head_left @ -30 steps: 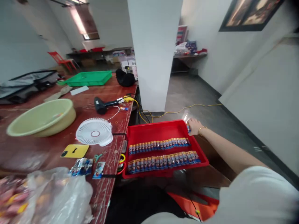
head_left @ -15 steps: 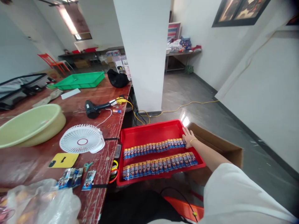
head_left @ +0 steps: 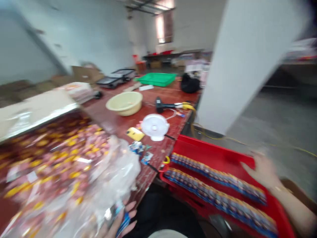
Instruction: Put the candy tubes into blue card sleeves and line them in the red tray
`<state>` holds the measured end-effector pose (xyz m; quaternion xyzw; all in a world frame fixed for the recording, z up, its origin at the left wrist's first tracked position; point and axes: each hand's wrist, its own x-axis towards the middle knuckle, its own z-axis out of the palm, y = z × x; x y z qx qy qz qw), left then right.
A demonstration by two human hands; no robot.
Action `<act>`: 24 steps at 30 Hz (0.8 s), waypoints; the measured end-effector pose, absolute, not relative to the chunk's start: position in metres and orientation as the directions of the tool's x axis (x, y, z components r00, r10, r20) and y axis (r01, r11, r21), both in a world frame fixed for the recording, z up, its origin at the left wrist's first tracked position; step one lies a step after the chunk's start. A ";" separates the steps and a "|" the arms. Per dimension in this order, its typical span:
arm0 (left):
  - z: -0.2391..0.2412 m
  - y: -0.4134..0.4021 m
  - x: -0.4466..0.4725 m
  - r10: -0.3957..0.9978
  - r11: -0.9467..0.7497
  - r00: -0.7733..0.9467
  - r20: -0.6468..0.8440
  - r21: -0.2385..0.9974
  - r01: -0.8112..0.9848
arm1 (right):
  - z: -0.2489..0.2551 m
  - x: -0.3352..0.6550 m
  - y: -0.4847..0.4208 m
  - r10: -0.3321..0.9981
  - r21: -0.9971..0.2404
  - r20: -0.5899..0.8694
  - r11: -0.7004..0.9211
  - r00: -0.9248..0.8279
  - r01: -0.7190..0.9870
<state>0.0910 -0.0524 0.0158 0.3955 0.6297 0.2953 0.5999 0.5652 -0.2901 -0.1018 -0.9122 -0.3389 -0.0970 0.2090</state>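
At the bottom edge my left hand [head_left: 117,223] is closed around a small blue and silver packet [head_left: 123,222], beside a clear plastic bag [head_left: 123,162]. Out on the right, smeared by motion, my right hand [head_left: 264,170] lies over the end rim of a red tray [head_left: 210,150]. Its thumb is stretched apart from the fingers and it holds nothing I can see. Two rows of small blue and yellow packets stand close together in the tray: a far row [head_left: 215,175] and a near row [head_left: 218,200].
Many pink and yellow pieces [head_left: 74,152] spread over the left of the table. Farther back are a white fan [head_left: 155,127], yellow phone [head_left: 135,134], pale yellow basin [head_left: 125,104], heat gun [head_left: 163,105] and green tray [head_left: 157,79]. A pillar [head_left: 223,66] rises behind the red tray.
The view has swung left, bringing the heap of pink and yellow pieces into sight. My left hand has come into view with a packet. My right hand stays by the red tray's right end.
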 end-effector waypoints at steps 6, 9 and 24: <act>0.024 -0.030 0.044 0.838 0.544 0.092 -0.537 0.812 -0.214 | -0.053 0.398 -0.085 0.869 -0.689 0.448 0.184 0.212 0.701; 0.028 -0.021 0.027 0.827 0.556 0.092 -0.554 0.786 -0.268 | -0.022 0.299 0.017 0.884 -0.752 0.467 0.397 0.000 0.526; 0.022 0.019 0.003 0.866 0.486 0.066 -0.496 0.801 -0.350 | -0.024 0.229 0.099 0.995 -0.988 -0.050 -0.061 -0.083 -0.140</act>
